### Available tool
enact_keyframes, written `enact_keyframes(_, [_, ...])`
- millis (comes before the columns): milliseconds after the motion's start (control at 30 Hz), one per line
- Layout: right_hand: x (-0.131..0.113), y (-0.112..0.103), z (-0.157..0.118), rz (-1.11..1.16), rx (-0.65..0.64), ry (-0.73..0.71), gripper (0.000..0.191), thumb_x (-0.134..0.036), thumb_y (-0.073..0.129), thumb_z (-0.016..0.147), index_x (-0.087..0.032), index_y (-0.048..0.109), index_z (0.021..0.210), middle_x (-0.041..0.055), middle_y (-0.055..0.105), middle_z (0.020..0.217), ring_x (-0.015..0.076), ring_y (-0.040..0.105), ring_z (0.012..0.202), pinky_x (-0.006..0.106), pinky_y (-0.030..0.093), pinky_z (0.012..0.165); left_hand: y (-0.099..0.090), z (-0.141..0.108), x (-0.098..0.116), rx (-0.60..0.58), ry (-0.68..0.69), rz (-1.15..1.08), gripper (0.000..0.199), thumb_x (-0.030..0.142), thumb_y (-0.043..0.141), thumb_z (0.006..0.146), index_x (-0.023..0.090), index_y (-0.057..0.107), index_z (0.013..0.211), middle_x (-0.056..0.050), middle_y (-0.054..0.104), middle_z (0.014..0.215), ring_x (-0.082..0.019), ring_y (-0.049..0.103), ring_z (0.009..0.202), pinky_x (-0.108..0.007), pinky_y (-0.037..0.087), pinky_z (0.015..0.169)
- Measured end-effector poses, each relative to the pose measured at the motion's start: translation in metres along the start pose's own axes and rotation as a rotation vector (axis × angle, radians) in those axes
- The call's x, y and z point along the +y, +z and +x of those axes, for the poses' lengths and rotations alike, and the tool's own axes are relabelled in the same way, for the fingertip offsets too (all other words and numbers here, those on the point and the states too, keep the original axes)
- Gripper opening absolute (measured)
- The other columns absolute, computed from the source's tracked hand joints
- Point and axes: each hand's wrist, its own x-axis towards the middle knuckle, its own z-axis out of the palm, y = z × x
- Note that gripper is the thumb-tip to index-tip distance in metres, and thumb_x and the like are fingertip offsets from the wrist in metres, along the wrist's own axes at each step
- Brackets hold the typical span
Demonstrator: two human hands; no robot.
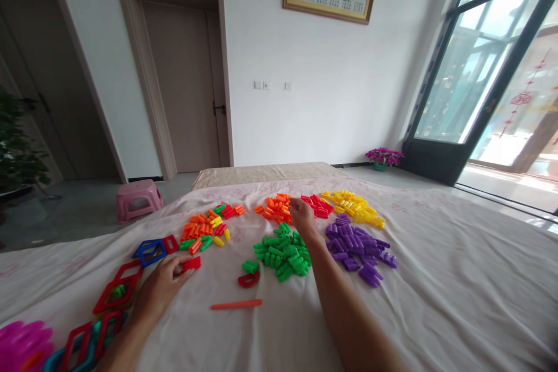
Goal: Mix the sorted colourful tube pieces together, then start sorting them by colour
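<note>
My left hand (pixel 163 282) is closed on a red plastic building piece (pixel 192 264) at the left of the cloth. My right hand (pixel 303 216) reaches to the far side, between the pile of orange pieces (pixel 275 209) and the pile of red pieces (pixel 317 206). Its fingers are pinched, and whatever they hold is too small to make out. A heap of green pieces (pixel 283 254) lies below that hand. Purple pieces (pixel 357 247) are right of my right arm, with yellow pieces (pixel 355 207) behind them. Close beyond my left hand lies a mixed group of orange pieces (pixel 198 226), with red, green and yellow ones.
Magnetic frame tiles (pixel 115 293) in red, blue and teal line the left side, near a pink plastic object (pixel 24 343). An orange stick (pixel 236 304) and a red half-round tile (pixel 248 280) lie at centre. A pink stool (pixel 138 200) stands beyond the cloth (pixel 453 279).
</note>
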Motion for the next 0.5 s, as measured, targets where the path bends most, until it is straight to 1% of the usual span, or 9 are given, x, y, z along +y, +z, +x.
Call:
enact_keyframes(67, [-0.011,0.003,-0.002,0.057,-0.005,0.025,0.043,-0.012,0.04,0.08,-0.015,0.066,0.114,0.0088,0.07,0.106,0.0191,0.064,0.095,0.028,0.049,0.082,0.001,-0.001,0.0,0.013,0.021,0.008,0.039,0.047,0.057,0.079,0.02,0.068,0.106,-0.007,0.067,0.112,-0.02,0.065,0.088,-0.029,0.052,0.079])
enact_keyframes(133, [-0.028,0.007,-0.008,0.112,-0.034,-0.008,0.041,-0.012,0.042,0.082,-0.017,0.067,0.114,0.0082,0.07,0.11,0.0186,0.064,0.101,0.029,0.048,0.088,0.001,-0.003,0.003,0.022,0.045,0.01,0.038,0.047,0.056,0.081,0.02,0.068,0.104,-0.007,0.066,0.113,-0.02,0.065,0.09,-0.03,0.05,0.083])
enact_keyframes(233, [-0.06,0.019,-0.026,0.171,-0.117,-0.172,0.035,-0.013,0.045,0.085,-0.019,0.07,0.108,0.006,0.072,0.106,0.0178,0.065,0.098,0.027,0.048,0.088,0.0,-0.006,0.011,0.022,0.099,0.017,0.037,0.049,0.054,0.084,0.021,0.068,0.103,-0.007,0.066,0.113,-0.021,0.064,0.097,-0.031,0.048,0.088])
enact_keyframes(300, [-0.082,0.028,-0.044,0.205,-0.211,-0.317,0.032,-0.012,0.047,0.085,-0.019,0.071,0.105,0.0052,0.073,0.102,0.0173,0.066,0.095,0.026,0.048,0.086,-0.001,-0.008,0.017,0.018,0.125,0.01,0.037,0.05,0.05,0.087,0.022,0.068,0.101,-0.006,0.067,0.109,-0.021,0.063,0.1,-0.032,0.046,0.089])
enact_keyframes(367, [-0.1,0.037,-0.064,0.218,-0.318,-0.438,0.03,-0.013,0.049,0.086,-0.021,0.072,0.104,0.005,0.073,0.102,0.0173,0.066,0.096,0.025,0.047,0.086,-0.002,-0.01,0.022,0.022,0.127,-0.001,0.038,0.052,0.047,0.088,0.022,0.069,0.098,-0.005,0.068,0.105,-0.021,0.063,0.099,-0.031,0.045,0.088])
enact_keyframes(433, [-0.114,0.045,-0.083,0.21,-0.402,-0.512,0.03,-0.015,0.05,0.088,-0.022,0.07,0.108,0.0051,0.071,0.107,0.0177,0.065,0.1,0.025,0.046,0.088,-0.003,-0.013,0.027,0.022,0.126,-0.005,0.038,0.052,0.045,0.089,0.022,0.069,0.094,-0.004,0.068,0.101,-0.021,0.063,0.095,-0.03,0.045,0.084])
enact_keyframes(500, [-0.122,0.051,-0.097,0.176,-0.452,-0.528,0.032,-0.017,0.052,0.088,-0.023,0.067,0.116,0.0057,0.069,0.113,0.0186,0.064,0.103,0.025,0.046,0.089,-0.002,-0.014,0.033,0.004,0.137,-0.004,0.037,0.05,0.044,0.09,0.022,0.068,0.087,-0.004,0.069,0.096,-0.021,0.064,0.09,-0.03,0.045,0.078])
